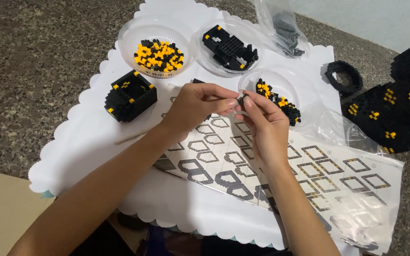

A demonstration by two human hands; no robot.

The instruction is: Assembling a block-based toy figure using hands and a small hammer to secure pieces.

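Note:
My left hand [196,106] and my right hand [262,123] meet above a printed instruction sheet [338,185]. Their fingertips pinch a tiny black building brick [241,99] between them. To the left stands a hollow square block build [130,95] in black with a few yellow bricks. Behind my hands are three clear plastic bowls: one [134,35] full of yellow and black bricks, one [257,40] with black pieces, one [290,80] with mixed black and yellow bricks just beyond my right fingers.
A white scallop-edged cloth [77,147] covers the speckled floor [34,57]. A thin wooden stick [131,137] lies beside the build. At right sit a black ring piece [342,76], a large black-and-yellow assembly [399,109] and clear plastic bags [281,26].

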